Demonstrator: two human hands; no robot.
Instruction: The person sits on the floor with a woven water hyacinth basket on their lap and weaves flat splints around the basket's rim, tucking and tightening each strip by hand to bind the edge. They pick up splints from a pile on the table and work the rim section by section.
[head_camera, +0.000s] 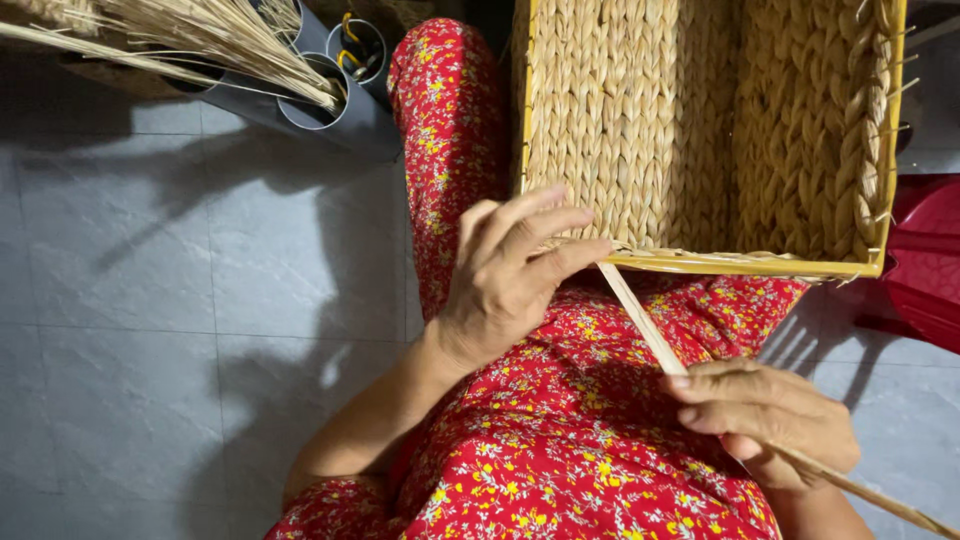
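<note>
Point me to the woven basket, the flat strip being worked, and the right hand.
woven basket (640, 110), head view, on its inner woven wall.
flat strip (640, 320), head view, on the bare stretch between the two hands.
right hand (770, 410), head view, on the back of the hand, shut on the strip.

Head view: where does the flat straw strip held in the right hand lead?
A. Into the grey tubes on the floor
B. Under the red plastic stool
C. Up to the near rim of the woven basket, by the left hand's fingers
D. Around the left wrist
C: the strip runs from the right hand up to the basket rim, where the left hand rests.
</note>
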